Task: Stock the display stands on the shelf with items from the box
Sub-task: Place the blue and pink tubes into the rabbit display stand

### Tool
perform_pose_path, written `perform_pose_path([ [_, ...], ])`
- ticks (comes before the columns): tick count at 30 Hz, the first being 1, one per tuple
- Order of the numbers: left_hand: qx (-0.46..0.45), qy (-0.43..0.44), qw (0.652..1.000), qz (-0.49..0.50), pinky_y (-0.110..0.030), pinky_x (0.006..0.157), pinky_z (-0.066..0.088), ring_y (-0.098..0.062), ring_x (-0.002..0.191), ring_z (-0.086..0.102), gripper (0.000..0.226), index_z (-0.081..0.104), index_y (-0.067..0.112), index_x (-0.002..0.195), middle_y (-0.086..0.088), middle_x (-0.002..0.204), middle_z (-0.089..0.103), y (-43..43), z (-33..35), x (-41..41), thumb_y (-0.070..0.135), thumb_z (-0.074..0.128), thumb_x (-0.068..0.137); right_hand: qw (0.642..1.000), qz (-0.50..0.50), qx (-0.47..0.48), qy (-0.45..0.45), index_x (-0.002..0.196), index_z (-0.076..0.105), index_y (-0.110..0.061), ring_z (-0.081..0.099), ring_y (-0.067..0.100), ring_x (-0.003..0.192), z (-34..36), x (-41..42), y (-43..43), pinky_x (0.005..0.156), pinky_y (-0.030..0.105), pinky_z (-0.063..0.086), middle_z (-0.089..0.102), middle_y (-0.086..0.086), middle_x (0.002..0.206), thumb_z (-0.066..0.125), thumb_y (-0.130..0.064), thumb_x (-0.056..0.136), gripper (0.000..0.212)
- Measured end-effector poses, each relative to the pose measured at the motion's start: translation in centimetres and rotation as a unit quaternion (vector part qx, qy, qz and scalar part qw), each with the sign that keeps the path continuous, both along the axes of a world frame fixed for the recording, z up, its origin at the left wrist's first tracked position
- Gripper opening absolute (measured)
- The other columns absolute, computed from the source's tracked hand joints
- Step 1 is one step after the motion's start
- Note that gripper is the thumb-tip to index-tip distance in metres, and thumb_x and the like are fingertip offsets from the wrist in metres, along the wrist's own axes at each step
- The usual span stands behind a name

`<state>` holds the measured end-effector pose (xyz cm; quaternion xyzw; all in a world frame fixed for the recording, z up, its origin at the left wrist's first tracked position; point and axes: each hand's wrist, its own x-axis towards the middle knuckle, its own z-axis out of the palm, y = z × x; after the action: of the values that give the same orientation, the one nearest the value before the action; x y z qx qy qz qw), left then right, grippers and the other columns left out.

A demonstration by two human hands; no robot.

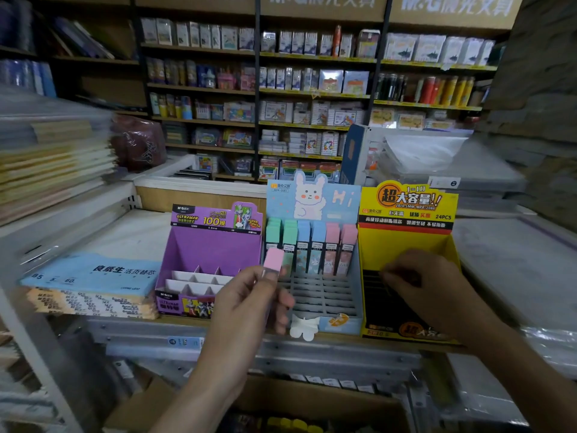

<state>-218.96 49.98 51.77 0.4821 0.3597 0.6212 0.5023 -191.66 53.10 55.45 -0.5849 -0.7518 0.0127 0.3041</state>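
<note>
Pink-capped small flat case (273, 260): held upright in the air before the left edge of the blue stand, above its front grid slots, with the cap on top.
Left grip (249, 304): clenched on the lower half of the pink-capped case, thumb on one face and fingers behind.
Right grip (427, 285): reaching into the yellow stand with its fingers curled toward the dark contents. Motion blur hides the fingertips, so I cannot tell whether it grasps anything.
Blue cardboard display stand with a white rabbit header (312, 198): the middle one of three on the shelf.
Row of green, blue and pink-capped cases (309, 245): standing upright along the back of the blue stand.
Yellow cardboard display stand (406, 242): just right of the blue stand, with dark items in its lower part.
Purple cardboard display stand (215, 248): just left of the blue stand, its white dividers showing.
Pale shelf (131, 232): carries all three stands side by side.
Light-blue pack of loose-leaf paper (93, 273): lying flat on a stack, left of the purple stand.
Brown cardboard box (312, 398): below the shelf, between the two forearms, its contents too dark to tell.
</note>
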Motion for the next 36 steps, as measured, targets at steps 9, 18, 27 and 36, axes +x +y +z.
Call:
perform_pose_path([
  [9, 0.076, 0.113, 0.991, -0.019, -0.023, 0.063, 0.056, -0.020, 0.077, 0.071, 0.009, 0.060, 0.014, 0.104, -0.011, 0.090, 0.076, 3.1, 2.0, 1.6, 0.016, 0.052, 0.105, 0.998, 0.002, -0.055, 0.020, 0.093, 0.075, -0.013, 0.059, 0.011, 0.084, -3.3, 2.2, -1.6, 0.074, 0.033, 0.051, 0.063, -0.005, 0.091, 0.059, -0.018, 0.099, 0.018],
  [18, 0.016, 0.178, 0.984, 0.017, -0.035, 0.062, 0.037, -0.018, 0.066, 0.045, 0.030, 0.067, 0.018, 0.094, 0.001, 0.071, 0.050, 5.8, 2.4, 5.1, 0.034, 0.043, 0.099, 0.998, -0.002, -0.055, 0.022, 0.087, 0.074, -0.013, 0.056, 0.006, 0.080, -3.3, 2.3, -1.5, 0.074, 0.035, 0.052, 0.060, -0.009, 0.085, 0.060, -0.020, 0.099, 0.020],
  [27, 0.076, 0.199, 0.977, 0.028, -0.028, 0.080, 0.053, -0.024, 0.082, 0.064, 0.017, 0.064, 0.017, 0.091, -0.012, 0.081, 0.068, 6.6, 1.5, 7.8, 0.006, 0.056, 0.101, 0.998, 0.008, -0.053, 0.019, 0.085, 0.074, -0.012, 0.056, 0.007, 0.080, -3.0, 2.4, -2.1, 0.075, 0.036, 0.052, 0.060, -0.008, 0.085, 0.054, -0.023, 0.101, 0.028],
  [36, 0.144, 0.265, 0.952, 0.058, -0.025, 0.083, 0.054, -0.020, 0.083, 0.073, 0.024, 0.073, 0.009, 0.088, -0.007, 0.076, 0.077, 7.5, 1.0, 8.7, -0.004, 0.055, 0.098, 0.998, 0.004, -0.068, 0.001, 0.083, 0.063, -0.022, 0.047, 0.008, 0.087, -2.9, 2.3, -2.5, 0.076, 0.029, 0.044, 0.048, -0.012, 0.082, 0.048, -0.030, 0.103, 0.027],
])
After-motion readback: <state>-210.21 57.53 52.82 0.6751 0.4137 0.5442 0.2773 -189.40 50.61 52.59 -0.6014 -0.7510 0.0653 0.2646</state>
